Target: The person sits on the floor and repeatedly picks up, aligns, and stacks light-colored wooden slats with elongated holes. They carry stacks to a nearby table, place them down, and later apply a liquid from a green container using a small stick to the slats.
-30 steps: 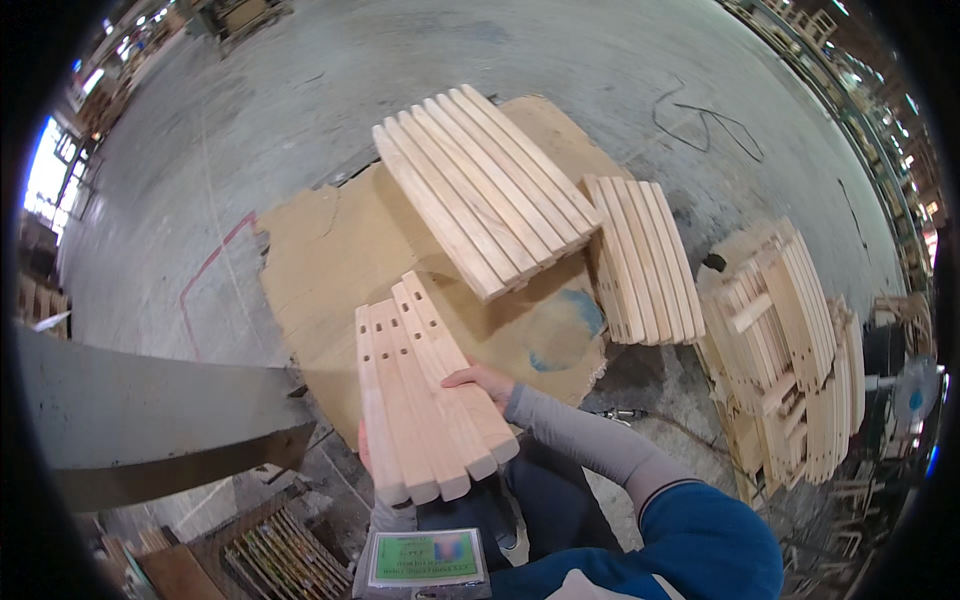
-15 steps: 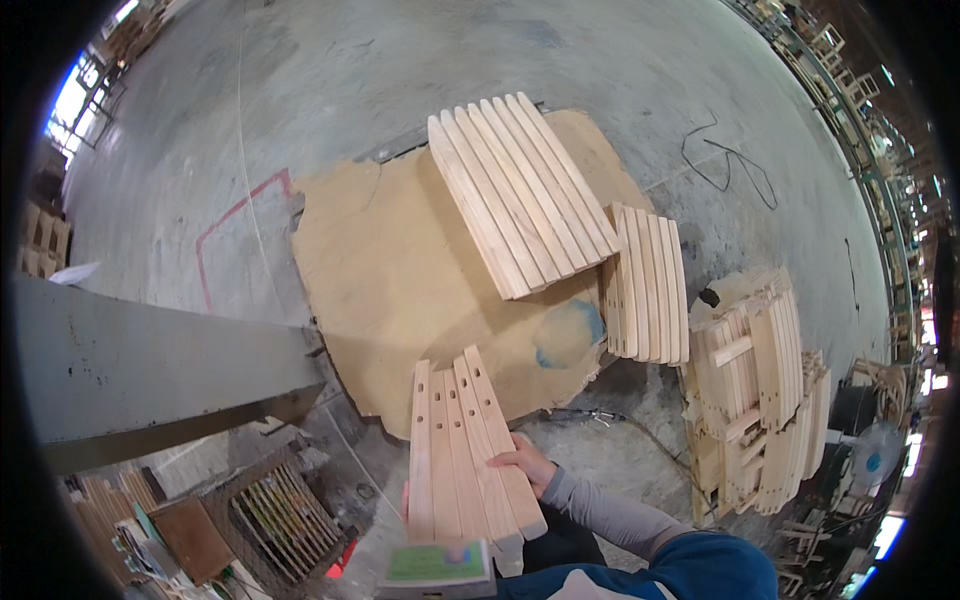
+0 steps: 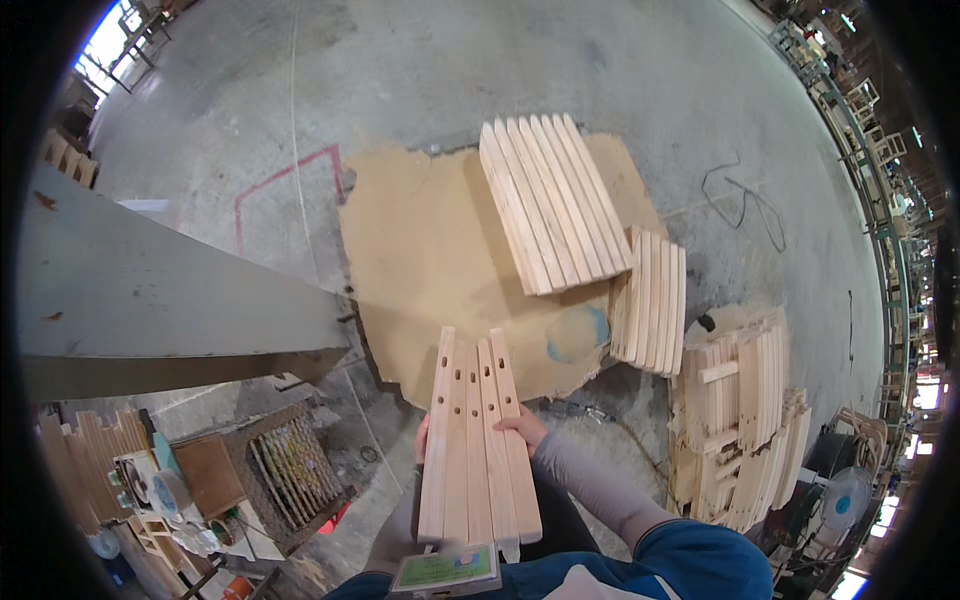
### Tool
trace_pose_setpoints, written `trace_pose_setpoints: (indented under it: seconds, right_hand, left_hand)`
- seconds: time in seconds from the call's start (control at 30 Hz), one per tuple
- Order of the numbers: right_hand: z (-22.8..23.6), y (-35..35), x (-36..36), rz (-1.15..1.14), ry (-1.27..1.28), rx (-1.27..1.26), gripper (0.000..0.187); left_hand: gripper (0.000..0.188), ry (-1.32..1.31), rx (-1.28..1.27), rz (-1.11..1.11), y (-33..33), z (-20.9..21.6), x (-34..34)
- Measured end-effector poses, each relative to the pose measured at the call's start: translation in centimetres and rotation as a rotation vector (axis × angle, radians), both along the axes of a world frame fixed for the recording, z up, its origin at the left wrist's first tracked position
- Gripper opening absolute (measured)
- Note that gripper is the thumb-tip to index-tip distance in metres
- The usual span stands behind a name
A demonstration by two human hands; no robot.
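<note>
Several pale wooden slats point(image 3: 472, 465) lie side by side in front of my body, fanned slightly apart at their far ends, where small slots are cut. My right hand point(image 3: 527, 430) grips the right edge of this bundle, with the thumb on top. At the left edge, my left hand point(image 3: 421, 440) is closed round the outer slat; most of its fingers are hidden beneath the wood. Beyond the bundle, a brown cardboard sheet point(image 3: 410, 240) lies on the floor. On it rests a stack of long slats point(image 3: 555, 205), with a shorter slat stack point(image 3: 650, 300) to its right.
More slats are piled point(image 3: 745, 420) at the right. A grey metal beam point(image 3: 180, 290) reaches in from the left. A crate with a slatted grate point(image 3: 295, 470) stands at lower left. A black cable point(image 3: 745, 190) lies on the concrete floor. An ID badge point(image 3: 447, 570) hangs at my front.
The held slats have turned more upright, pointing straight ahead, and more of them show. My left hand has come into clearer view. The whole view has shifted slightly.
</note>
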State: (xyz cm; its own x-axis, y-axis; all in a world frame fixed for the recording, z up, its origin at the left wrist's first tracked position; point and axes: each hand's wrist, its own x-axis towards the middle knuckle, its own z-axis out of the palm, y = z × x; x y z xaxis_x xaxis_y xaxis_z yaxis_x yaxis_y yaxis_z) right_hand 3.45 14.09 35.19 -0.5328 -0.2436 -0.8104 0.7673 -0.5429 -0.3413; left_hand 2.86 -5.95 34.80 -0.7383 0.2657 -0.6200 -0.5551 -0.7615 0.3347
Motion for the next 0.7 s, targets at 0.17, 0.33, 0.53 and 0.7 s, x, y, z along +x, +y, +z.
trace_pose_setpoints:
  seconds: [0.17,0.33,0.53,0.7]
  right_hand:
    - [11.5,-1.6,-1.0,-0.018,0.273,0.112,0.072]
    - [26.3,-2.7,-6.4,0.035,0.675,0.167,0.083]
    - [41.5,-6.5,-3.4,-0.119,0.983,0.123,0.078]
    - [45.5,-8.5,5.0,0.023,0.813,-0.288,0.058]
  left_hand:
    - [0.042,0.186,-0.01,-0.022,-2.5,7.5,-1.6]
    - [0.038,0.568,-0.275,-0.018,-4.6,22.7,-7.5]
    - [0.043,0.718,-0.153,-0.049,-9.0,41.1,-6.4]
    - [0.056,0.728,-0.182,-0.362,-13.4,49.3,2.5]
